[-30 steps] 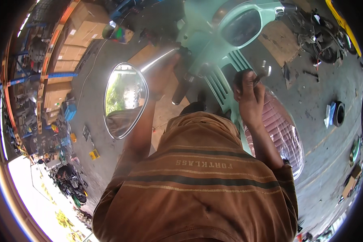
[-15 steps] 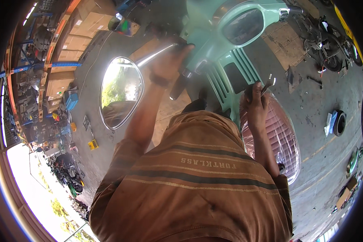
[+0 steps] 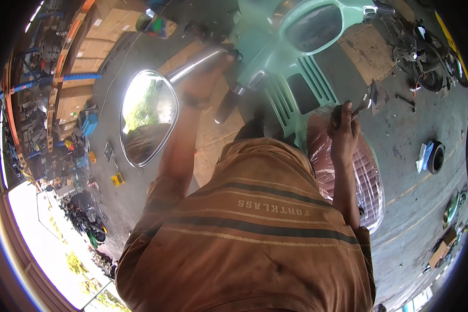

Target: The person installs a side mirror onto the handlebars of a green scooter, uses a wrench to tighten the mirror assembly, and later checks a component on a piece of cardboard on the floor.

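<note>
My left hand point(image 3: 210, 67), blurred by haze and motion, is closed round the base of a scooter mirror's chrome stem point(image 3: 195, 65). The teardrop mirror point(image 3: 150, 117) hangs out to its left, reflecting bright light and greenery. Beside this hand is the mint-green scooter's handlebar housing point(image 3: 260, 57) with a dark grip point(image 3: 227, 107); whether the stem joins it is hidden. My right hand point(image 3: 344, 135) is closed on a metal hand tool point(image 3: 365, 101) with a shiny end, its exact kind unclear. Below that hand lies the scooter's brown ribbed seat point(image 3: 366, 182) under clear plastic.
Cardboard point(image 3: 366, 52) lies on the grey floor around the scooter. Racks with boxes point(image 3: 101, 34) stand at left. A partly dismantled motorcycle point(image 3: 426, 57) is at far right, with a small tyre point(image 3: 436, 158) nearer. A yellow object point(image 3: 117, 179) sits on the left floor.
My left hand and the mirror have shifted slightly left and up, and the mirror has tilted. My right hand has moved right and a little down with the tool, away from the scooter body.
</note>
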`<state>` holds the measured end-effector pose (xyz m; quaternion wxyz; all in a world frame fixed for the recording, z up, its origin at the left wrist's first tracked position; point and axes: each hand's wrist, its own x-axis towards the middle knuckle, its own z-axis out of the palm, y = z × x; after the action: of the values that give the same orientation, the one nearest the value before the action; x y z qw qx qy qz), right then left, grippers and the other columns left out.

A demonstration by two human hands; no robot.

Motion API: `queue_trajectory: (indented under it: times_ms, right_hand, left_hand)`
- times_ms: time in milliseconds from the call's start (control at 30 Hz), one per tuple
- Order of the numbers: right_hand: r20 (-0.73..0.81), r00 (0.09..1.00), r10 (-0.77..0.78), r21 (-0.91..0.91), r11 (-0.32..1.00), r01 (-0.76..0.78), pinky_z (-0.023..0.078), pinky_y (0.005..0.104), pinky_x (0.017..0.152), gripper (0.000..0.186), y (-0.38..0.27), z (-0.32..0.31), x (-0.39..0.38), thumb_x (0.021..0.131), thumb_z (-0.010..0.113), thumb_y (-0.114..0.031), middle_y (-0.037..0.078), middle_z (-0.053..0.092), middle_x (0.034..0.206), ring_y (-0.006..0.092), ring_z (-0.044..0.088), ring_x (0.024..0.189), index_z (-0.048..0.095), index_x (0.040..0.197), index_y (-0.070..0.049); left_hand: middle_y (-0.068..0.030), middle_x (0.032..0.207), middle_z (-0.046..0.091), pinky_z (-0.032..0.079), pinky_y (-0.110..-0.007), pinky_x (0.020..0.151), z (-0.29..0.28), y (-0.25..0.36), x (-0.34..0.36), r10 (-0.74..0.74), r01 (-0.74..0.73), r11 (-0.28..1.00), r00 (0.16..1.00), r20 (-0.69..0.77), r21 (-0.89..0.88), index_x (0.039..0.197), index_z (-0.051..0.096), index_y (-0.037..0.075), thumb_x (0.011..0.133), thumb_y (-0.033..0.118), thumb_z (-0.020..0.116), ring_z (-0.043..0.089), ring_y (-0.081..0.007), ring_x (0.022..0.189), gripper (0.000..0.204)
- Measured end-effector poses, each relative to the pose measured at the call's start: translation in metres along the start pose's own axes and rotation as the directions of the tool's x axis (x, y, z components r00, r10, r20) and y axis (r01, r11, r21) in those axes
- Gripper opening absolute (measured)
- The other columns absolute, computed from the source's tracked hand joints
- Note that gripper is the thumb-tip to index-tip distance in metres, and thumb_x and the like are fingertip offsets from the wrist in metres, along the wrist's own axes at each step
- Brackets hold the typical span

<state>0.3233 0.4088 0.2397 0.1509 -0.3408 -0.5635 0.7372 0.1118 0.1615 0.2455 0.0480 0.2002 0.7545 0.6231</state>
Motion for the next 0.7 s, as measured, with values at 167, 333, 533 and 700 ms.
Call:
queue_trajectory:
  times_ms: [167,333,533,700]
  right_hand:
    - [0.047,0.998,0.044,0.000,0.999,-0.045,0.021,0.0231,0.042,0.047,-0.005,0.012,-0.002,0.099,0.044,-0.044,-0.004,0.033,0.058,0.0054,0.027,0.047,0.040,0.065,-0.013]
    - [0.086,0.994,0.067,-0.014,0.998,-0.066,0.021,0.0228,0.043,0.047,-0.008,0.015,-0.009,0.099,0.045,-0.044,-0.005,0.033,0.058,0.0047,0.027,0.048,0.041,0.065,-0.012]
    - [0.077,0.997,0.023,-0.068,0.998,-0.018,0.019,0.0230,0.043,0.045,0.011,-0.007,-0.008,0.099,0.046,-0.042,-0.005,0.033,0.059,0.0043,0.027,0.048,0.042,0.066,-0.012]
    - [0.043,0.998,0.038,-0.042,0.998,-0.036,0.018,0.0229,0.043,0.044,0.012,-0.017,-0.009,0.099,0.045,-0.041,-0.005,0.033,0.059,0.0044,0.026,0.048,0.042,0.066,-0.013]
  left_hand:
    - [0.0041,0.060,0.050,0.028,-0.021,0.042,0.013,0.017,-0.008,0.026,0.002,0.975,0.992,-0.127,0.220,0.097,0.066,0.001,0.077,0.018,0.079,0.039,-0.0038,0.048,0.030]
    - [0.0045,0.057,0.048,0.028,-0.020,0.043,0.014,0.017,-0.006,0.005,0.015,0.971,0.996,-0.084,0.240,0.108,0.061,0.002,0.075,0.021,0.081,0.038,-0.0033,0.048,0.043]
    - [-0.0049,0.094,0.062,0.044,-0.031,0.075,-0.010,0.011,-0.007,-0.399,0.387,0.910,0.916,0.053,0.150,0.115,0.061,0.006,0.087,0.032,0.064,0.055,-0.0145,0.086,0.038]
    - [-0.0015,0.078,0.053,0.030,-0.026,0.058,-0.017,-0.016,-0.005,-0.325,0.336,0.931,0.941,0.097,-0.145,0.104,0.064,0.002,0.086,0.025,0.068,0.038,-0.0097,0.065,0.030]
